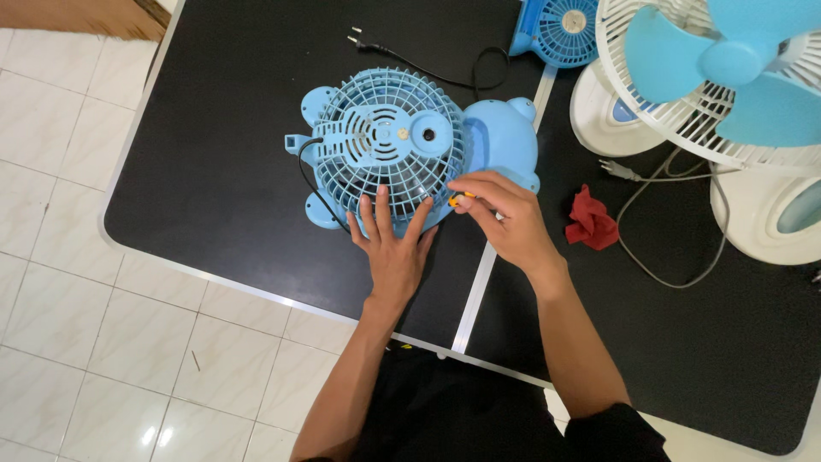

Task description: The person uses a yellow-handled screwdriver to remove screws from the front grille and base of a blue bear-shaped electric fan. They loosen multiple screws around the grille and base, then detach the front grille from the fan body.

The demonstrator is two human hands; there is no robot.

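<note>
A small light-blue fan (402,150) lies grille-up on the black table (222,128), its black cord (312,184) curling off its left side. My left hand (393,244) rests flat on the near edge of the round grille, fingers spread. My right hand (500,214) pinches a small yellow-and-black tool (460,199) at the grille's right rim, beside the fan's blue base.
A red cloth (592,220) lies right of my right hand. White fans with blue blades (727,68) and a grey cord (658,222) crowd the far right. Another small blue fan (560,30) and a black plug (355,38) sit at the back. Tiled floor (60,282) is left.
</note>
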